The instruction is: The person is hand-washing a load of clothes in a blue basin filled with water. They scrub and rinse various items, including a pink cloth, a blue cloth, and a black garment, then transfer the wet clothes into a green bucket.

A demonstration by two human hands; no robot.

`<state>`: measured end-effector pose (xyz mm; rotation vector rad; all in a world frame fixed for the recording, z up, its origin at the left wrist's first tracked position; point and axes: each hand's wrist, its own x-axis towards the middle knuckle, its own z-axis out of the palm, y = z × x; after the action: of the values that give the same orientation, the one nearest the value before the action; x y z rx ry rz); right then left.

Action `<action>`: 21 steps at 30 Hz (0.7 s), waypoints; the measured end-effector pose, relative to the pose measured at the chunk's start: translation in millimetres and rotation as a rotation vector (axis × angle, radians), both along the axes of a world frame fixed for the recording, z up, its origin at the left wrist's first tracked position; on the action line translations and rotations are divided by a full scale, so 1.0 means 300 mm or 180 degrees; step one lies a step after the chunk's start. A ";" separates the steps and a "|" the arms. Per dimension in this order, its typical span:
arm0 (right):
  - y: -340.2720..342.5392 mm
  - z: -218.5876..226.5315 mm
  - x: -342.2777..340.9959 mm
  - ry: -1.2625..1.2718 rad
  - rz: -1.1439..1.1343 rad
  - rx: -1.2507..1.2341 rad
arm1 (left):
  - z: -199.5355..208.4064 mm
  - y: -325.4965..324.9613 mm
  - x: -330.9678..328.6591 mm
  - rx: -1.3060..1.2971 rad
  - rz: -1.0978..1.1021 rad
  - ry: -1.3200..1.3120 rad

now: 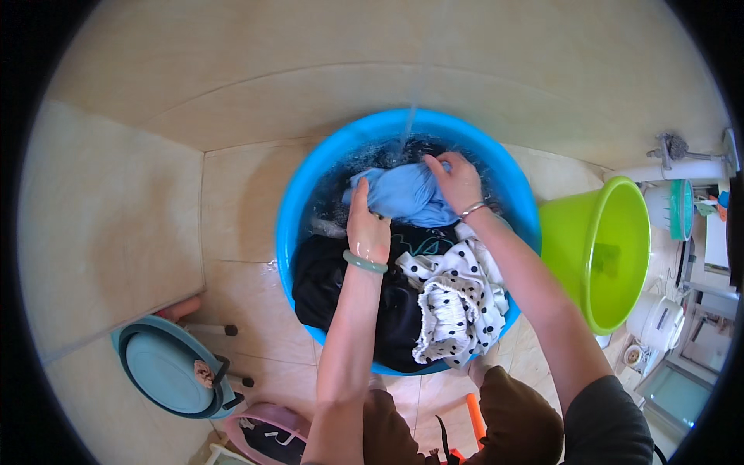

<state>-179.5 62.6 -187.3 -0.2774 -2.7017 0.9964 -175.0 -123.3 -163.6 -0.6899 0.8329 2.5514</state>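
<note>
A large blue basin [290, 225] holds water and wet clothes. A light blue garment [407, 192] lies bunched near its far side, under a thin stream of water [411, 124]. My left hand [367, 225], a pale green bangle on its wrist, grips the garment's left side; its thumb shows and its fingers are mostly hidden. On the garment's right side, my right hand [459, 184] has its fingers curled on the cloth. Closer to me lie a black garment [322, 283] and a white garment with black dots [457, 310], partly over the basin's near rim.
A bright green bucket [566, 240] lies tilted against the basin's right side. Light blue folded basins [167, 372] lean at the left wall. A pink basin [267, 434] with dark cloth sits at the lower left. An orange bar [475, 418] shows between my knees.
</note>
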 end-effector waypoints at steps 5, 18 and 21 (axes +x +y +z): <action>-0.026 -0.014 0.082 -0.0118 0.1322 0.0493 | -0.202 -0.029 -0.001 -0.0270 0.0131 -0.0221; -0.177 0.162 0.125 0.0712 0.1571 -0.0040 | -0.158 -0.039 -0.017 0.0371 -0.0424 0.0223; -0.253 0.294 0.238 0.0797 0.2425 0.0221 | -0.039 -0.026 -0.012 0.0802 -0.0583 0.0283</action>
<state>-108.1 -13.4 -99.2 0.8903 -2.6089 1.0049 -178.6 -131.1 -175.4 -0.4055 0.5587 2.4756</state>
